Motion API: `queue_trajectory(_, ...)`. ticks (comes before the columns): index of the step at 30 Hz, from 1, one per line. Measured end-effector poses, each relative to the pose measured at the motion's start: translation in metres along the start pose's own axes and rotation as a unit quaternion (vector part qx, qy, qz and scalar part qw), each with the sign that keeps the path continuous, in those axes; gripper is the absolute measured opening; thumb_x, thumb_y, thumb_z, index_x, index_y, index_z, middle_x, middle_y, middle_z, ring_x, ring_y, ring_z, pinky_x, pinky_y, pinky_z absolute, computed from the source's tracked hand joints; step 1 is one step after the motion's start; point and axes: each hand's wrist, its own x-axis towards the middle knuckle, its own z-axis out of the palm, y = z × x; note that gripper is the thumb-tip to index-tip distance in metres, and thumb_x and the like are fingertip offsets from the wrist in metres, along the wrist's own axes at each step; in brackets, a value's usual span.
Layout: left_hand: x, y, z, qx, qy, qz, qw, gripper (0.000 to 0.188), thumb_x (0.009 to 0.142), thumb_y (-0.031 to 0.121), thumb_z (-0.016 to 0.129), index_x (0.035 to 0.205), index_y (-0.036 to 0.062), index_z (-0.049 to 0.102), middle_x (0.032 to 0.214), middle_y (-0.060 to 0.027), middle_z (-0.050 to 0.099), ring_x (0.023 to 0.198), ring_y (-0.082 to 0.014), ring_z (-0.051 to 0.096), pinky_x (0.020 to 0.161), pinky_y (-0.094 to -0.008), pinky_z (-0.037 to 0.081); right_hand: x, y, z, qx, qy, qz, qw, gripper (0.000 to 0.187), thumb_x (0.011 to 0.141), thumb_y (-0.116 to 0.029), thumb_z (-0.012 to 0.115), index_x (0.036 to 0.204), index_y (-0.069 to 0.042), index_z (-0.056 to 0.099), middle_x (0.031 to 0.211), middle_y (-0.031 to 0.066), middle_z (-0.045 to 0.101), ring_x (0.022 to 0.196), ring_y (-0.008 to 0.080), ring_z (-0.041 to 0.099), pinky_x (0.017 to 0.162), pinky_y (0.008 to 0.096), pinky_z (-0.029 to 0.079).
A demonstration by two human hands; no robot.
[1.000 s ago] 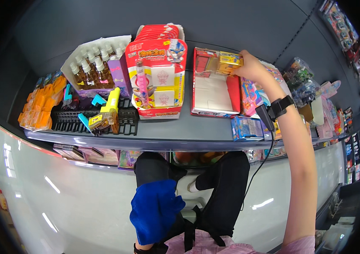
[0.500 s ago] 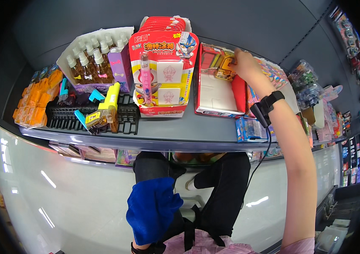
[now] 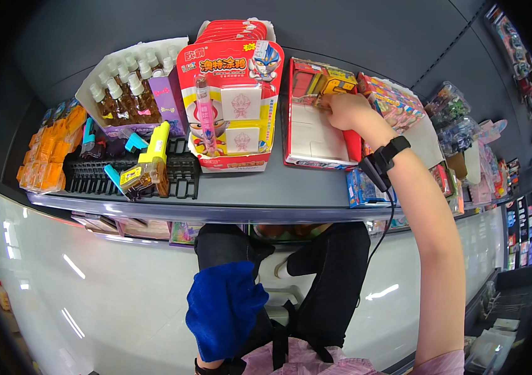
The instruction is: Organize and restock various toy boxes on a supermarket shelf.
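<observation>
At the right of the shelf my right hand (image 3: 346, 111) reaches into a red open box (image 3: 286, 128) with a bare white bottom. Its fingers are bent together at small packets (image 3: 306, 82) at the box's back; what lies between them is hidden. Yellow packaging (image 3: 340, 85) shows just behind the hand. Low in the view, over my lap, a blue cloth (image 3: 223, 309) covers most of my left hand (image 3: 211, 362), hiding its fingers. The cloth stays bunched around that hand.
Left of the box stands a display of red blister cards (image 3: 230, 109). Farther left are spray bottles (image 3: 125, 94) in a carton, a yellow toy gun (image 3: 153, 159) on a black rack (image 3: 181, 172), and orange packs (image 3: 50, 150). Colourful packets (image 3: 394, 103) and a blue box (image 3: 366, 189) lie to the right.
My right hand has moved left and slightly down, from the box's back right corner toward its middle. The yellow packaging has shifted back. My left hand and the cloth have barely moved.
</observation>
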Motion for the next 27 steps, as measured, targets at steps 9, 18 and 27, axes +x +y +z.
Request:
queue_trajectory(9,0.0,0.005,0.007,-0.008,-0.009,0.011,1.0,0.036,0.075,0.01,0.075,0.11,0.0059,0.066,0.103,-0.0126,0.066,0.092,-0.0286,0.065,0.078,-0.0355,0.051,-0.019,0.002,-0.022,0.028,-0.06,-0.012,0.998,0.045,0.09,-0.03,0.054,0.131,-0.013,0.058,0.121,0.0173,0.066,0.113,0.0345,0.062,0.097,0.0431,0.047)
queue_trajectory(18,-0.001,0.015,0.016,-0.011,-0.011,0.014,1.0,0.037,0.075,0.011,0.075,0.11,0.0056,0.065,0.104,-0.0129,0.065,0.092,-0.0288,0.065,0.078,-0.0355,0.051,-0.21,0.02,-0.13,0.184,0.101,-0.154,0.965,0.045,0.093,-0.025,0.061,0.13,-0.001,0.054,0.123,0.0198,0.063,0.106,0.0327,0.064,0.091,0.0404,0.05)
queue_trajectory(27,-0.013,0.026,0.017,-0.001,-0.009,0.009,1.0,0.037,0.075,0.012,0.074,0.111,0.0053,0.065,0.104,-0.0133,0.065,0.093,-0.029,0.065,0.078,-0.0354,0.051,-0.302,0.113,-0.038,0.247,0.222,0.04,0.943,0.05,0.088,-0.023,0.065,0.131,0.001,0.052,0.125,0.0215,0.06,0.11,0.037,0.059,0.094,0.0409,0.047)
